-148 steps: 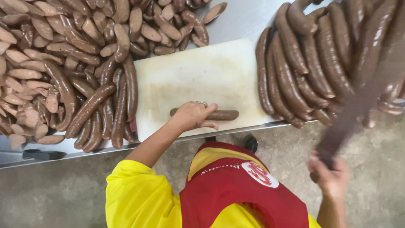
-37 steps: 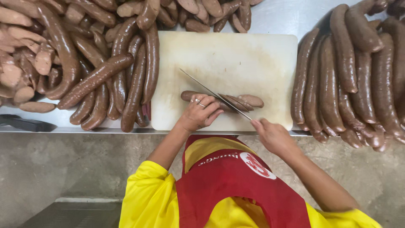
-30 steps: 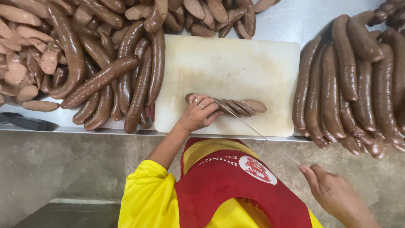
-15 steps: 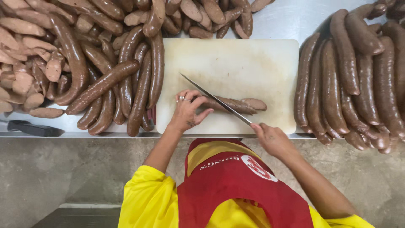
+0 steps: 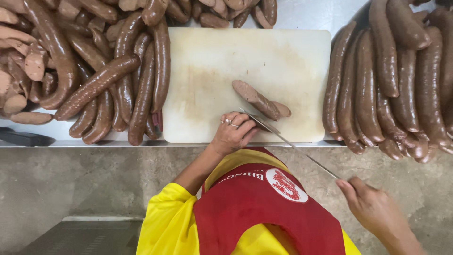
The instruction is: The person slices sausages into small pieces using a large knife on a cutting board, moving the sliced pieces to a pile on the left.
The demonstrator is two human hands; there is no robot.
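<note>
Below the cutting board [image 5: 283, 61], the right hand [image 5: 377, 215] seemingly grips a knife [image 5: 292, 146], handle hidden.

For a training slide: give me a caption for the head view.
Left hand beside sliced sausage on white cutting board; right hand holds long knife.

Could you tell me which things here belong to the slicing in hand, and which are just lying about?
In use: left hand, right hand, knife, sliced sausage, cutting board.
Lying about: sausage pile at left, sausages at right, black object.
</note>
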